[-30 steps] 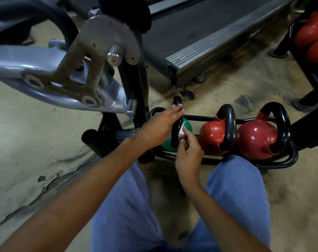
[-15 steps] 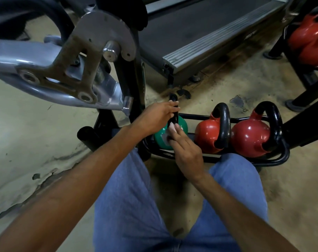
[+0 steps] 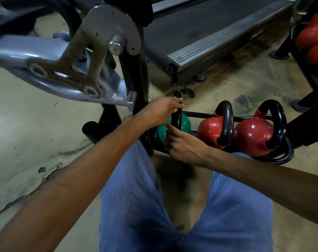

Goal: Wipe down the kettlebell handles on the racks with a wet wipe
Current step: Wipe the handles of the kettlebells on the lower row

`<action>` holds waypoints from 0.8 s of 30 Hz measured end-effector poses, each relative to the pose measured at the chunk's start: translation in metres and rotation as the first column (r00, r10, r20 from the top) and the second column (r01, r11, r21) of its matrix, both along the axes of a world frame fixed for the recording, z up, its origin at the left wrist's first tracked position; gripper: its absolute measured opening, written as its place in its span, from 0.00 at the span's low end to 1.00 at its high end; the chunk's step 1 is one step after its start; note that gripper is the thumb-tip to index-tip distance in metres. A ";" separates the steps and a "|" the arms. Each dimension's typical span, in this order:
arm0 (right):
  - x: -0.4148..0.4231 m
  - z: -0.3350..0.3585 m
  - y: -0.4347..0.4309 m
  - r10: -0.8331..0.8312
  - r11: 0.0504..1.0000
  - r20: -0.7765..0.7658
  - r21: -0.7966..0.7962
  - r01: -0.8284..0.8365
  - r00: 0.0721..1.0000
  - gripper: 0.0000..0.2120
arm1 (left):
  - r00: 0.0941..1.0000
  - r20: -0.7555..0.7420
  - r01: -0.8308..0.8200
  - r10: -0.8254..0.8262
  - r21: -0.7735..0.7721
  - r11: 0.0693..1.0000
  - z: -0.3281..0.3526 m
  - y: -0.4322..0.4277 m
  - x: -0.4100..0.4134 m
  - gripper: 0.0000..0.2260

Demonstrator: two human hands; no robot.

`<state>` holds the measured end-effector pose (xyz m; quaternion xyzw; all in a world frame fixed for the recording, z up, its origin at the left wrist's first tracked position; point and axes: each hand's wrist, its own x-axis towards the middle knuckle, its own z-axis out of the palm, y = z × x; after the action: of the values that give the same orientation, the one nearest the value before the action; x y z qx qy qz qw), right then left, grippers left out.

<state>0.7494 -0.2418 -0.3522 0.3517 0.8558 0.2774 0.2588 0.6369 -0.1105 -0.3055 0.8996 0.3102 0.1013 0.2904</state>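
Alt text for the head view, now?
Left hand rests on the black handle of a green kettlebell on a low rack; right hand reaches to the handle's base, wipe not visible. Two red kettlebells sit to its right; treadmill behind.

L hand [image 3: 162,110] fingers stretched fwd; R hand [image 3: 183,145] index out, others curled.
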 end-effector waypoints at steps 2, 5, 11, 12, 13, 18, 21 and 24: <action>0.010 -0.001 -0.001 0.055 0.998 -0.015 0.031 -0.055 0.998 0.17 | 1.000 0.018 -0.005 0.005 0.001 1.000 0.001 -0.001 0.001 0.15; -0.002 0.005 0.017 -0.015 0.991 0.013 0.131 0.013 1.000 0.17 | 1.000 0.014 -0.025 0.026 -0.022 0.999 0.004 0.000 0.000 0.15; -0.021 -0.026 0.050 -0.286 0.957 0.144 -0.004 0.290 0.947 0.20 | 1.000 0.013 -0.011 0.012 -0.084 0.996 0.005 0.001 0.000 0.16; -0.022 -0.025 0.045 -0.257 0.964 0.086 -0.052 0.261 0.963 0.19 | 1.000 0.015 -0.010 0.012 -0.096 0.995 0.004 0.001 0.000 0.16; -0.021 -0.019 0.035 -0.206 0.976 0.039 -0.061 0.208 0.978 0.17 | 1.000 0.023 -0.008 0.011 -0.111 0.994 0.003 0.000 0.000 0.17; 0.018 0.011 0.010 0.056 0.998 -0.229 0.055 -0.045 0.972 0.16 | 1.000 0.002 -0.009 0.009 -0.046 0.999 0.008 0.000 -0.001 0.17; 0.033 -0.004 -0.001 0.086 0.991 -0.471 0.134 -0.025 0.878 0.13 | 1.000 -0.007 0.025 -0.025 0.046 0.999 0.011 0.002 -0.004 0.16; 0.025 -0.023 -0.015 0.037 0.966 -0.812 0.177 0.186 0.582 0.10 | 0.999 -0.011 0.031 -0.030 0.050 0.998 0.012 0.001 -0.005 0.16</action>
<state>0.7743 -0.2564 -0.3752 0.5041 0.8228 0.1780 -0.1928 0.6319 -0.1091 -0.2939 0.9117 0.2952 0.1001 0.2677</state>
